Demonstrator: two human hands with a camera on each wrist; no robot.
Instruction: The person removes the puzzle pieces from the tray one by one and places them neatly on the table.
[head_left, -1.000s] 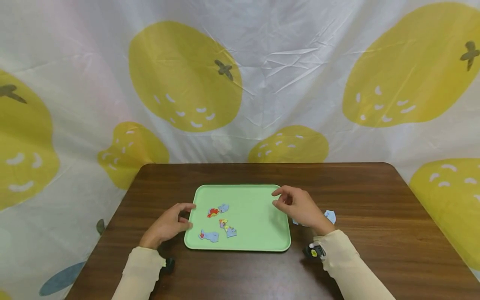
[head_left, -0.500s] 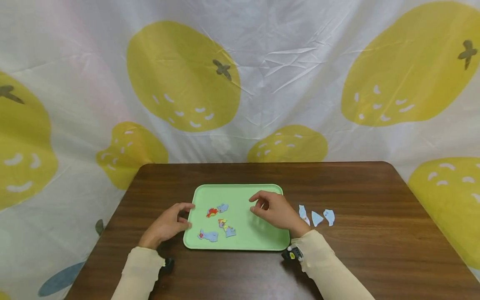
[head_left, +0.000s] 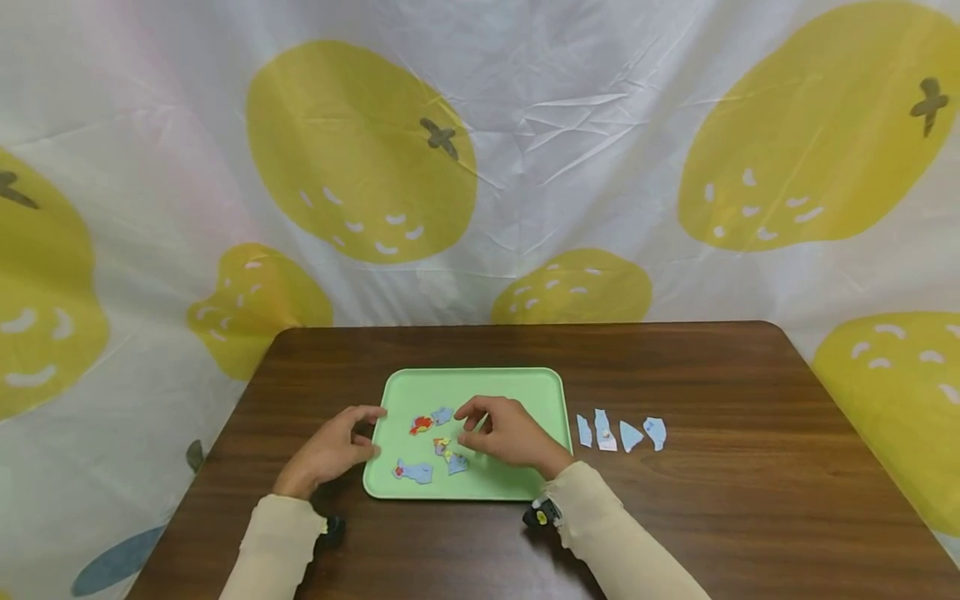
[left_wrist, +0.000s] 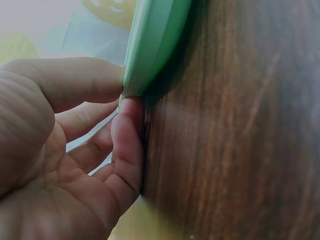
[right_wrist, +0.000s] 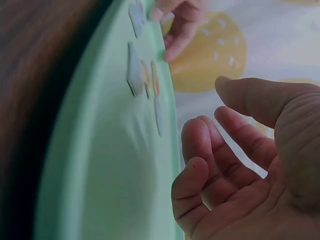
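Note:
My left hand (head_left: 330, 450) grips the left edge of a light green tray (head_left: 510, 492); in the left wrist view its thumb (left_wrist: 95, 82) meets the rim and a fingertip lies below. Over the tray, my right hand (head_left: 506, 433) hovers with loosely bent fingers and nothing in them. Near its fingertips lie irregular flat picture pieces: a red-and-yellow one (head_left: 421, 426), a pale blue one (head_left: 443, 414), and a yellow-and-blue group (head_left: 454, 462). A pale blue piece with a red spot (head_left: 414, 472) is closer to the tray's front left corner.
Several pale blue pieces stand in a row on the brown table (head_left: 735, 475) right of the tray, among them a triangular piece (head_left: 630, 436) and a longer piece (head_left: 604, 431). Behind the table hangs a white curtain (head_left: 517, 200) with yellow fruit prints.
My right hand has moved left, from the tray's right edge to over its middle, uncovering the row of pieces on the table. The left hand has stayed at the tray's edge.

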